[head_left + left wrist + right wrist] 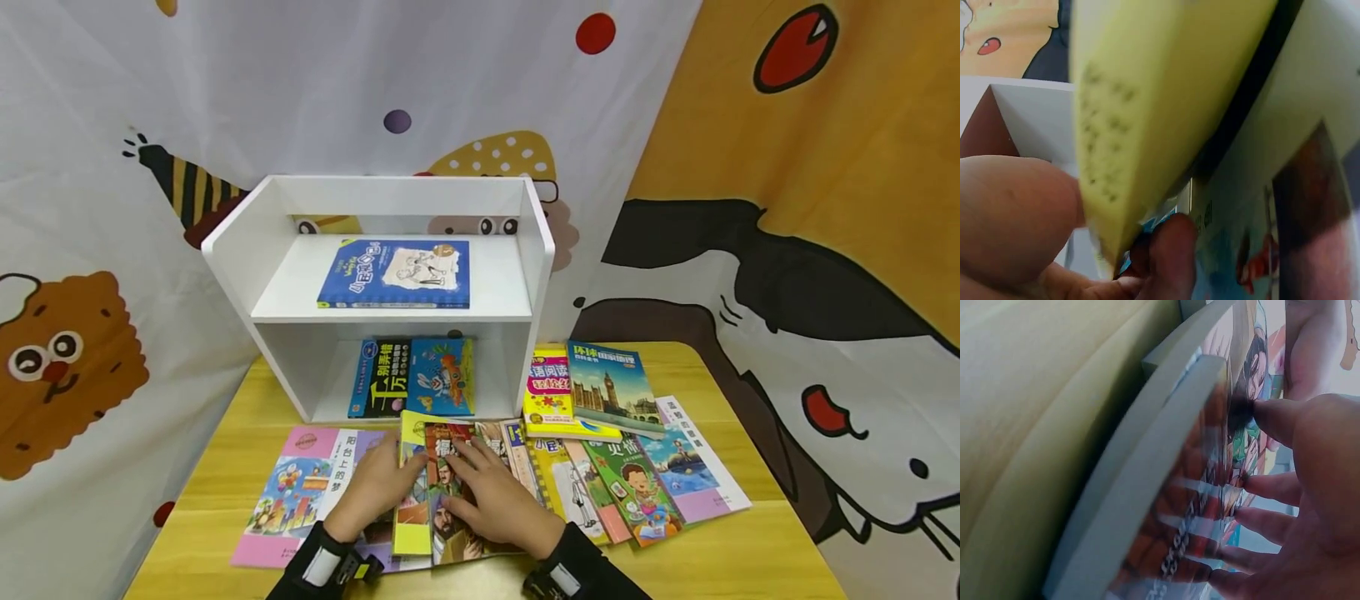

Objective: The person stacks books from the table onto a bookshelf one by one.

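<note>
My left hand (378, 483) pinches the left edge of a yellow book (411, 543); in the left wrist view the thumb (1016, 212) lies on one side of its yellow spine and a finger (1172, 250) on the other. Partly over that book lies a brownish-red book with illustrated figures (455, 546). Spread across its cover is my right hand (498, 504), whose fingers touch the cover in the right wrist view. A pink-and-purple book (292, 483) lies partly beneath the left hand and the yellow book.
Behind the hands stands a white two-tier shelf (390, 319). A blue book (397, 275) lies on its upper board; a black-and-blue book (382, 379) and a rabbit-cover book (442, 375) are below. Right of the hands overlap several books, including a green one (637, 492) and a landmark-cover one (615, 387).
</note>
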Available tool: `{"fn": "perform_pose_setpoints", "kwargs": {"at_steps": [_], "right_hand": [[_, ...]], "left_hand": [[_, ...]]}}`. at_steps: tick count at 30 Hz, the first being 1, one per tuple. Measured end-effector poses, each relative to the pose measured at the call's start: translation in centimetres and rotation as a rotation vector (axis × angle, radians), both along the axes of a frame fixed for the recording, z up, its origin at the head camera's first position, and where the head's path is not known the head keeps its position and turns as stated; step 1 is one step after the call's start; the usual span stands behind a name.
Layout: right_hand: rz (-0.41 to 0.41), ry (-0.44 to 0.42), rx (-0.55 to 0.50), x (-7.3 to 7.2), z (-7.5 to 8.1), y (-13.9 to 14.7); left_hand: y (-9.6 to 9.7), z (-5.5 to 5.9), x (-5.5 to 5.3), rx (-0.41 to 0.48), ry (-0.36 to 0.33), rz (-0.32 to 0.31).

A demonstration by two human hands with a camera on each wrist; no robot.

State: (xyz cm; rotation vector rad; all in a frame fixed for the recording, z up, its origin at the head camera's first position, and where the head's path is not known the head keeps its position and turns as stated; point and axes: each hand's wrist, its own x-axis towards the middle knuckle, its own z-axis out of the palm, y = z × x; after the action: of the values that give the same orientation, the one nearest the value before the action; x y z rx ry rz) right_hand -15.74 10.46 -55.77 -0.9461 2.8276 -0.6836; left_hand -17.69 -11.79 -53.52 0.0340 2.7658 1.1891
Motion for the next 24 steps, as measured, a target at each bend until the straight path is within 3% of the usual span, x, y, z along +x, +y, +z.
{"fn": "perform_pose_setpoints", "kwargs": {"at_steps": [7,11,15,19,22,24], "right_hand": [[-0.022,-0.078,-0.054,0.0,0.7,0.2],[-0.038,-0.087,-0.089,-0.2,1.1,0.3],[-0.070,-0.091,-0.150,-0.5,1.7,0.5],[-0.108,-0.130,-0.264,-0.6,2.6,0.6],[-0.115,-0.233,-0.411,-0.6,3.2,0.4],[-0.111,-0.337,-0.537,-0.7,3.7,0.2]], "left_hand": [[0.4,1.3,0.8,0.065,0.030,0.004],[0.2,3.7,1.6,0.053,0.117,0.019],[-0.4,6.6,2.5,-0.020,0.228,0.047],[-1.1,9.0,3.2,-0.038,0.336,0.100],[-1.6,10.4,3.7,0.011,0.420,0.119],[-1.8,11.0,3.9,0.089,0.447,0.106]]}}
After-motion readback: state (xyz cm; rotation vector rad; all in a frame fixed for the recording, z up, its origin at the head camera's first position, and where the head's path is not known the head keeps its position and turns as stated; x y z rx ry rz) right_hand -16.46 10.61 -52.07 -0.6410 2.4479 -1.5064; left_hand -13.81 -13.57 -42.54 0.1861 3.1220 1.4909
